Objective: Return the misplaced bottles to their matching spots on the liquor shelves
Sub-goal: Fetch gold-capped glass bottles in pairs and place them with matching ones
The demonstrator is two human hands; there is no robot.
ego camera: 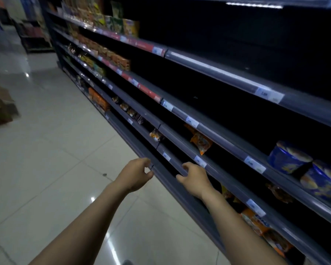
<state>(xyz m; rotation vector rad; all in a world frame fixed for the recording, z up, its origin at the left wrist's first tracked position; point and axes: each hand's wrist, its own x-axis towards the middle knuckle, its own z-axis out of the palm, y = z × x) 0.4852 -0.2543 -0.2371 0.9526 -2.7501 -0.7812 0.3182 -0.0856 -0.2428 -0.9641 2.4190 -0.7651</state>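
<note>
No bottle shows in the head view. My left hand (pixel 136 175) hangs over the tiled floor just left of the shelf unit, fingers loosely curled and holding nothing. My right hand (pixel 194 177) is in front of a low shelf edge (pixel 172 161), fingers loosely curled, nothing in it; I cannot tell if it touches the rail. The dark shelves (pixel 227 73) run along the right side and carry snack packets, not liquor.
Blue round tins (pixel 289 159) and an orange packet (pixel 201 143) sit on the right shelves. More packaged snacks (pixel 111 23) fill the far shelves. Cardboard boxes (pixel 0 106) lie on the floor at the left. White tiled aisle (pixel 55 150) stretches ahead.
</note>
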